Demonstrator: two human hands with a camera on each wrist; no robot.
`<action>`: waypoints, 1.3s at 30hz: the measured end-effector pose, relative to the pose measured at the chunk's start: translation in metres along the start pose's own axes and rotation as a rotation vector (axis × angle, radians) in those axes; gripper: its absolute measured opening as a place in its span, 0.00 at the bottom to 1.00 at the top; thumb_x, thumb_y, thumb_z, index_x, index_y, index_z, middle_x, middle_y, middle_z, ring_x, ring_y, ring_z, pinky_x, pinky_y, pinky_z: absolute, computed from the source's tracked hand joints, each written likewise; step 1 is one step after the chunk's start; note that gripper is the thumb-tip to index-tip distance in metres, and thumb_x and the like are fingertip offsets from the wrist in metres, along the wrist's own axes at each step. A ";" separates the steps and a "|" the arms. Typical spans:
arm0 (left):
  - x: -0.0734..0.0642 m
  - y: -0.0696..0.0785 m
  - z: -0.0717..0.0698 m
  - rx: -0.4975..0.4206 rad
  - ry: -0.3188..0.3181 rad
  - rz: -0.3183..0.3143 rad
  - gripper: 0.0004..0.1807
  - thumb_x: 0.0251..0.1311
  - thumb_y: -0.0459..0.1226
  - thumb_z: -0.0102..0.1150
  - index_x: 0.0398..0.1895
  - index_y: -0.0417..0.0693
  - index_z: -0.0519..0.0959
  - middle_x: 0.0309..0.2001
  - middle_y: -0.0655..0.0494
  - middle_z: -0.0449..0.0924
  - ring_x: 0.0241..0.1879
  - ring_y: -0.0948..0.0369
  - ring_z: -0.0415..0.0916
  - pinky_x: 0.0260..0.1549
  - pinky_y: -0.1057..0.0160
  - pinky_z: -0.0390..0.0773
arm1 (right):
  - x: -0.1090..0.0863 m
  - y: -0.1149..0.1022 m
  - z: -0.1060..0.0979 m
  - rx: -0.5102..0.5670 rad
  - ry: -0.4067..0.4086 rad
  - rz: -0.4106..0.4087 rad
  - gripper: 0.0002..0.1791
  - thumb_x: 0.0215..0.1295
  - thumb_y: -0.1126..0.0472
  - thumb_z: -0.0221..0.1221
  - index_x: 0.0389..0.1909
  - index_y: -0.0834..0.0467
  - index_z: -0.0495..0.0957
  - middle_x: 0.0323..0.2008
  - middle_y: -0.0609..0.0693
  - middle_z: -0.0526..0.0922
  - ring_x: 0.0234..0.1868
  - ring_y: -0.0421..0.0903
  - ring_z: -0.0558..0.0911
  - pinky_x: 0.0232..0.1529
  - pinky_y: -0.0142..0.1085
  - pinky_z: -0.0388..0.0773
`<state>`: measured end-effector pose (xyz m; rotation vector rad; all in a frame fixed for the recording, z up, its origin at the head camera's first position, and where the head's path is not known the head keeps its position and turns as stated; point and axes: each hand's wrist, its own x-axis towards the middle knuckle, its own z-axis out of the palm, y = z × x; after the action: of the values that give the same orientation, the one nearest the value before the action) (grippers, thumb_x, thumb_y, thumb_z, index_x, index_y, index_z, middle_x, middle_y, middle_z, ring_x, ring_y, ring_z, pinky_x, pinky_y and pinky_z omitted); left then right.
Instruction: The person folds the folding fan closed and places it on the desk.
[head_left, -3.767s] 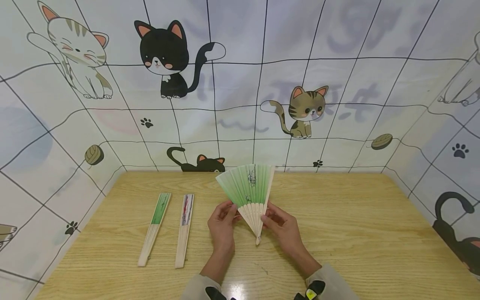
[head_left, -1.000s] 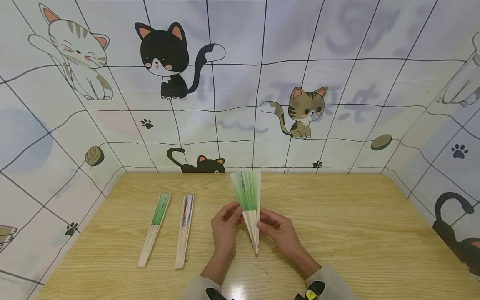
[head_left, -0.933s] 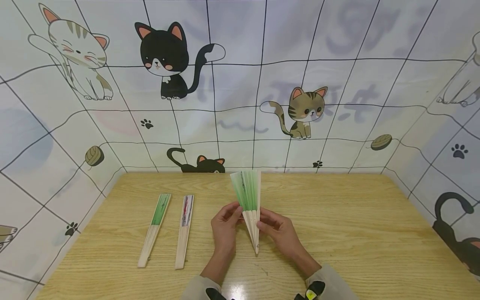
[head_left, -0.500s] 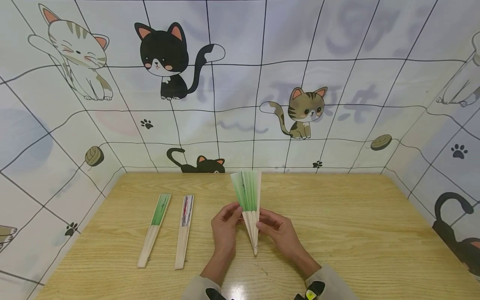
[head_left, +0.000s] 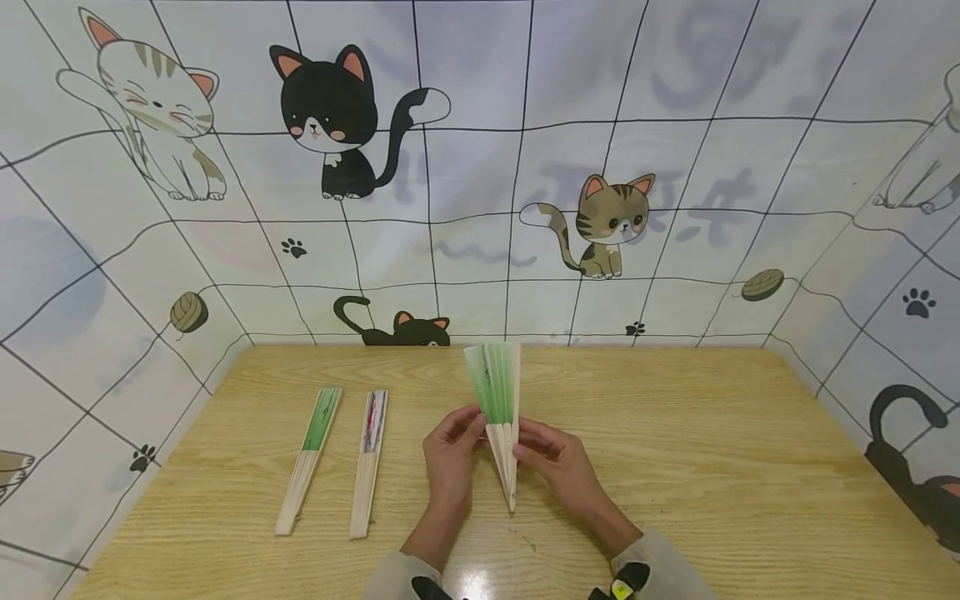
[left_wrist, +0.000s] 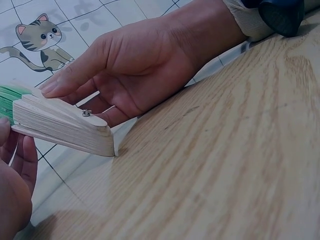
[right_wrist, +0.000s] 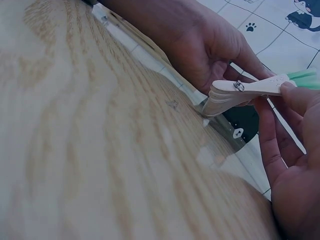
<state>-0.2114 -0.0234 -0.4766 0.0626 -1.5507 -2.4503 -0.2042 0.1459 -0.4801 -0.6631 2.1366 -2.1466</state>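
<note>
A folding fan with a pale-to-deep green leaf (head_left: 495,387) and light wooden ribs is held upright and narrowly spread above the table's middle. My left hand (head_left: 448,458) pinches its left side where leaf meets ribs, thumb in front. On the other side, my right hand (head_left: 566,468) pinches the ribs the same way. The left wrist view shows the stacked ribs of the fan (left_wrist: 62,122) with a metal rivet at the pivot end. In the right wrist view the fan's ribs (right_wrist: 255,89) lie between both hands, and the pivot end points down toward the table.
Two folded fans lie on the wooden table (head_left: 712,467) at left: a green one (head_left: 309,458) tilted slightly, and a whitish one with red and dark marks (head_left: 369,462) beside it. A cat-printed cloth (head_left: 480,167) encloses the back and sides.
Since the oldest frame the green fan has gone from widely spread to a narrow wedge, both hands drawing closer together. Over the last second it has barely moved.
</note>
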 end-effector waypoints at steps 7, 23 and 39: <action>-0.002 0.002 0.000 0.032 -0.036 0.006 0.14 0.57 0.34 0.66 0.44 0.33 0.81 0.36 0.46 0.80 0.29 0.59 0.78 0.27 0.64 0.81 | -0.001 0.000 -0.001 -0.014 -0.021 -0.009 0.23 0.67 0.65 0.58 0.62 0.62 0.71 0.51 0.61 0.80 0.49 0.49 0.81 0.45 0.46 0.82; -0.001 0.003 0.000 0.019 -0.084 -0.016 0.15 0.57 0.29 0.65 0.47 0.32 0.78 0.35 0.48 0.79 0.28 0.60 0.79 0.28 0.62 0.83 | 0.000 0.000 0.001 -0.037 -0.034 -0.034 0.21 0.66 0.67 0.58 0.60 0.62 0.73 0.44 0.61 0.81 0.48 0.51 0.80 0.46 0.42 0.82; -0.002 0.000 0.000 0.047 -0.098 0.027 0.16 0.56 0.33 0.67 0.46 0.34 0.79 0.35 0.47 0.79 0.28 0.61 0.79 0.27 0.63 0.83 | 0.000 0.000 0.000 -0.040 -0.054 -0.045 0.21 0.67 0.68 0.58 0.60 0.61 0.73 0.42 0.61 0.81 0.46 0.49 0.80 0.45 0.40 0.82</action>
<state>-0.2093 -0.0229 -0.4767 -0.0705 -1.6383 -2.4293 -0.2042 0.1461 -0.4799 -0.7704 2.1633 -2.0867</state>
